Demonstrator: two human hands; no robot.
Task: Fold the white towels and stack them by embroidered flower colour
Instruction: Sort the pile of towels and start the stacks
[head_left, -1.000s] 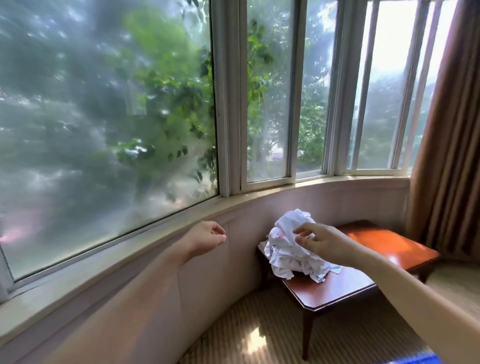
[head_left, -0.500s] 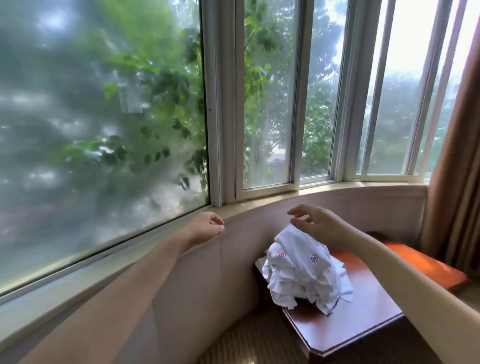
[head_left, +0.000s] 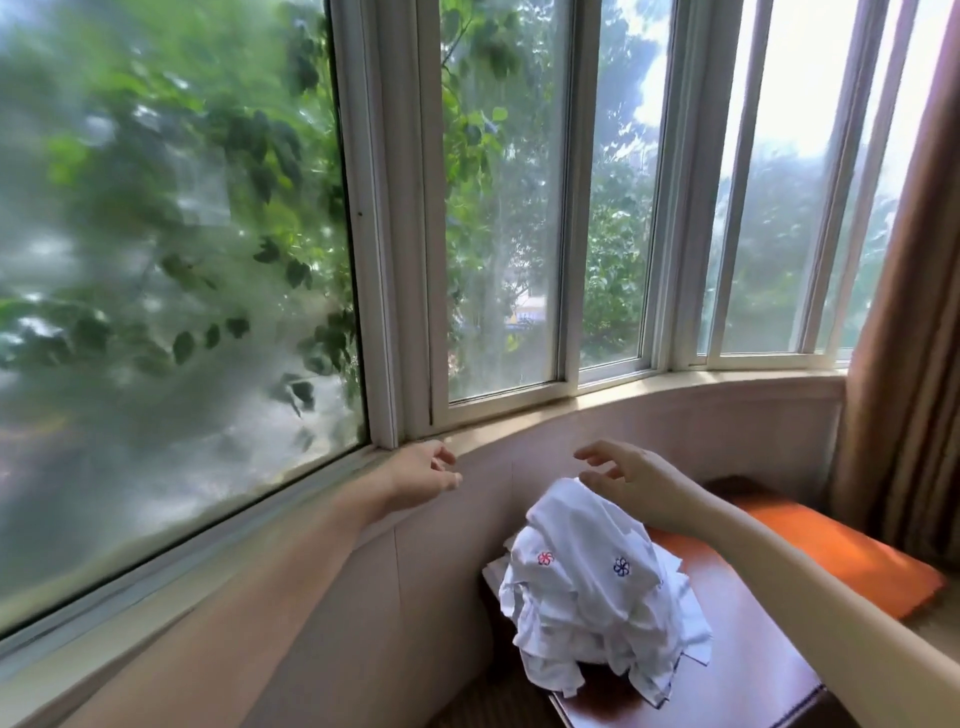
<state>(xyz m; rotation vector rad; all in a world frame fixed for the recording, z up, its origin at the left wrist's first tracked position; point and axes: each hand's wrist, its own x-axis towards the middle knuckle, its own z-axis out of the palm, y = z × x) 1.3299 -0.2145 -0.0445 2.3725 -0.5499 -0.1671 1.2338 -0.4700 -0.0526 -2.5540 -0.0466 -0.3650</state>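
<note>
A crumpled heap of white towels (head_left: 597, 597) lies on the left end of a reddish wooden table (head_left: 737, 660). One towel shows a red embroidered flower (head_left: 545, 558), another a blue one (head_left: 621, 566). My right hand (head_left: 631, 475) hovers just above the top of the heap, fingers spread and loosely bent, holding nothing. My left hand (head_left: 423, 473) is stretched out to the left of the heap in front of the window ledge, fingers loosely curled and empty.
A curved window ledge (head_left: 649, 387) and pale wall run behind the table. A brown curtain (head_left: 904, 312) hangs at the right. The table's far right part looks orange in the sunlight.
My right hand has let go of the towel heap and lifted above it, fingers opening. The view has moved closer to the table. The left hand stays stretched out.
</note>
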